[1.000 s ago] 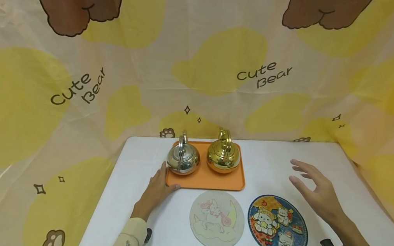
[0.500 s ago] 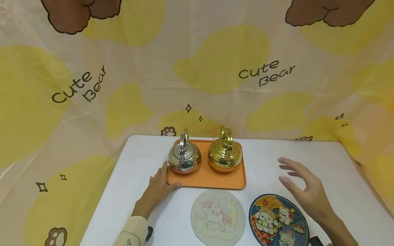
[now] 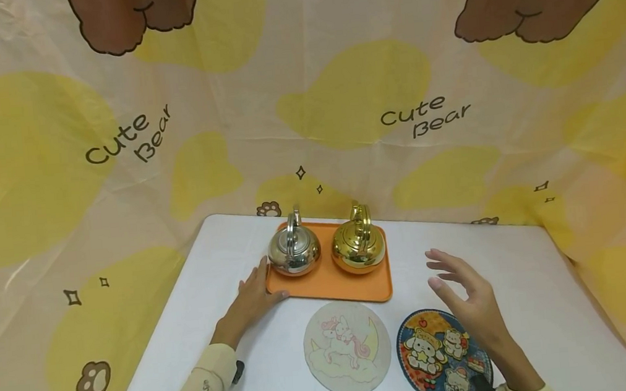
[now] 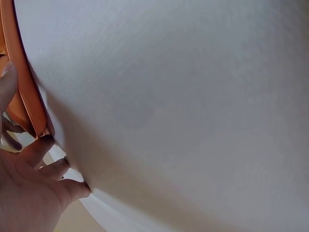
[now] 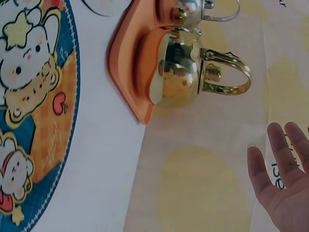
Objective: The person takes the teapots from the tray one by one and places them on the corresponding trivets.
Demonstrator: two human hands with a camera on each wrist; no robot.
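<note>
My left hand (image 3: 251, 300) rests at the near left corner of an orange tray (image 3: 326, 286). Its thumb lies along the tray's front edge and its spread fingers are by the left side; in the left wrist view those fingertips meet the white cloth. On the tray stand a silver teapot (image 3: 295, 256) at left and a gold teapot (image 3: 359, 252) at right, both upright with raised handles. My right hand (image 3: 469, 296) hovers right of the tray, fingers loosely extended and holding nothing. The right wrist view shows this hand (image 5: 285, 179) apart from the gold teapot (image 5: 181, 67).
In front of the tray lies a pale round mat (image 3: 349, 366) with a unicorn drawing. To its right is a blue and orange round mat (image 3: 415, 376) with cartoon figures, partly under my right forearm. A printed curtain (image 3: 304, 97) hangs behind the white table (image 3: 228, 246).
My right hand has moved left, closer to the tray and the gold teapot. My left hand has stayed at the tray's corner, and the tray and teapots stand as before.
</note>
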